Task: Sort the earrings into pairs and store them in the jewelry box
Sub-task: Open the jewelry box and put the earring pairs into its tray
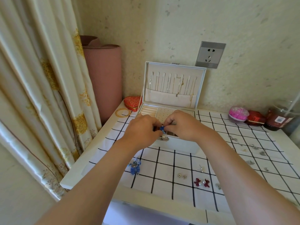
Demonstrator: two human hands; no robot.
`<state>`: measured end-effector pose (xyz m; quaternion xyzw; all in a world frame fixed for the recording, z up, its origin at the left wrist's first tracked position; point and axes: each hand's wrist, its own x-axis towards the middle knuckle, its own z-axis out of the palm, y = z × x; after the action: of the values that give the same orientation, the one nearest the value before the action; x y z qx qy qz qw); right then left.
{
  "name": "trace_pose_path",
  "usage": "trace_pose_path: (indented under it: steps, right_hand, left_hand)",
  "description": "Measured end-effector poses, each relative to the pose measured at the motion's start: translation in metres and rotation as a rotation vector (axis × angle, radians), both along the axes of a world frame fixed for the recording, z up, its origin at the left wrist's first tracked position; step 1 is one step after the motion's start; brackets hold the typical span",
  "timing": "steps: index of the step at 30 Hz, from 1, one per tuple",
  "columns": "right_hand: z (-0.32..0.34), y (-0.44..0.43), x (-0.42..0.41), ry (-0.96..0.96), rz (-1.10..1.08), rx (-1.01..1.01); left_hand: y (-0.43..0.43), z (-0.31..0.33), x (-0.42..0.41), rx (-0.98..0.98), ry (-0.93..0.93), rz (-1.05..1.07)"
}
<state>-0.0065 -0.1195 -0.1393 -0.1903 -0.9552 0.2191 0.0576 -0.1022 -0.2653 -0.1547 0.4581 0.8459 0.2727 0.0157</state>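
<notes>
Pinching one blue earring (161,128) over the jewelry box (178,144), the left grip (142,130) and right grip (185,125) leave many other earrings (201,182) behind them unstored.

Cream curtain (40,95) with gold print fills 9 o'clock. Rolled pink mat (103,78) stands upright at 10 o'clock, between curtain and wall. Grey wall socket (210,54) at 1 o'clock. White table (76,179) carries a black-grid white cloth (164,174). Red heart-shaped box (132,102) at 11 o'clock, gold bangles (123,112) just beside it. At 3 o'clock, in a row: pink round container (238,114), red box (255,118), dark red jar (279,119).
</notes>
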Motion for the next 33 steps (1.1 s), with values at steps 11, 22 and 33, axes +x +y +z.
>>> trace_pose_path:
  steps: [11, 22, 33]
  right_hand:
    - [0.019, -0.003, 0.009, 0.256, -0.052, -0.464]
    - [0.025, -0.007, 0.016, 0.152, -0.001, -0.486]
    - [0.027, -0.011, 0.011, 0.358, -0.034, -0.735]
  left_hand:
    - [0.002, 0.018, 0.001, 0.391, -0.568, 0.056]
    - [-0.013, 0.036, -0.007, 0.398, -0.607, -0.039]
    - [-0.010, 0.039, 0.000, 0.519, -0.865, 0.019]
